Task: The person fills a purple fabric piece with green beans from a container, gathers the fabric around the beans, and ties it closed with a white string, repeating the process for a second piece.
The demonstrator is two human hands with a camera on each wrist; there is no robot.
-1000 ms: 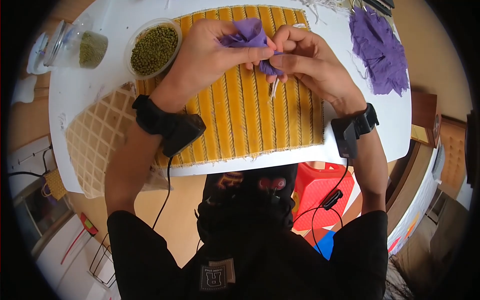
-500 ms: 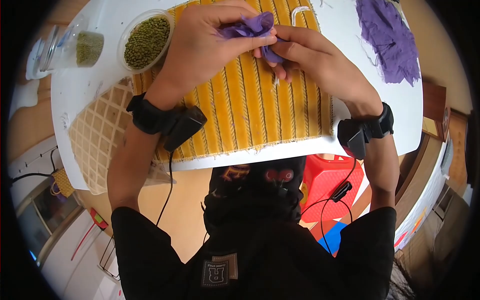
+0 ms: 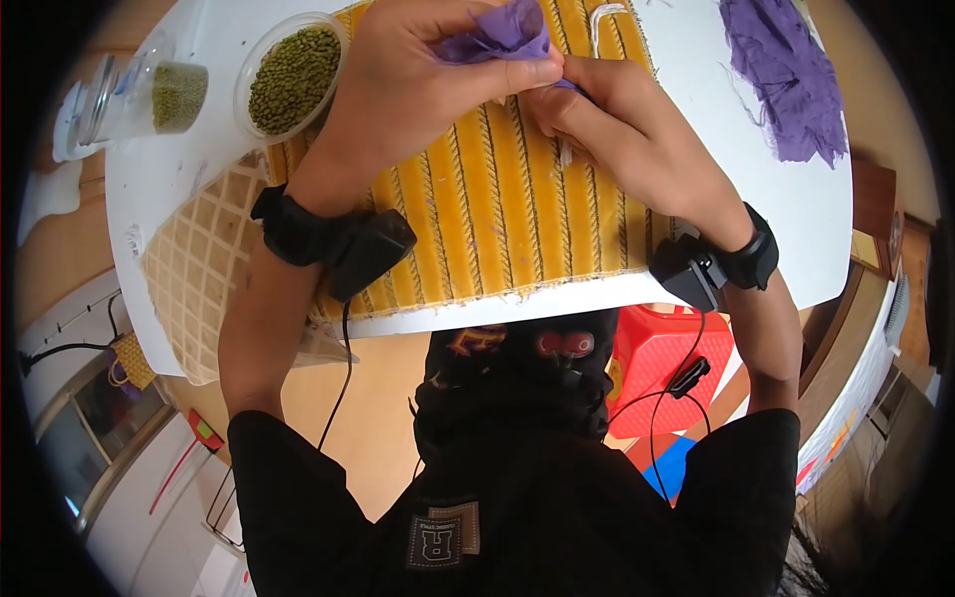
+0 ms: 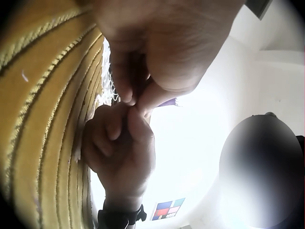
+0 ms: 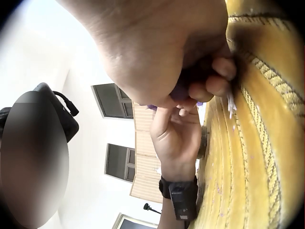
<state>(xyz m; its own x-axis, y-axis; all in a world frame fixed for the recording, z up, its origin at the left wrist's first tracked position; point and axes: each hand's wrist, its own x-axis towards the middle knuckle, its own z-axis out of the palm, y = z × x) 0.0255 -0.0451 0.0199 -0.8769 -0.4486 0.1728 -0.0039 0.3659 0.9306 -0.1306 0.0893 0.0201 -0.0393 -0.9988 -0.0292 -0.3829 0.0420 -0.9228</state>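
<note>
The left hand (image 3: 423, 85) pinches a gathered piece of purple cloth (image 3: 512, 32) between thumb and fingers, above the yellow striped mat (image 3: 468, 219). Touching it at the fingertips, the right hand (image 3: 637, 129) has its fingers curled round the lower part of the same cloth. In the right wrist view, a bit of purple cloth (image 5: 181, 90) shows inside the right hand's curled fingers, with white string ends (image 5: 231, 106) hanging below. What lies inside the cloth is hidden. The left wrist view shows both hands' fingertips meeting.
A tub of green beans (image 3: 295, 80) stands left of the mat, beside a tipped clear jar (image 3: 179, 97). More purple cloth (image 3: 781, 80) lies at the right of the white table (image 3: 696, 119). White string (image 3: 607, 12) lies at the mat's top; a red stool (image 3: 667, 368) stands below.
The right hand has turned and its fingers have closed further round the cloth's lower part. Both hands sit higher in the head view, and the table scene has shifted slightly.
</note>
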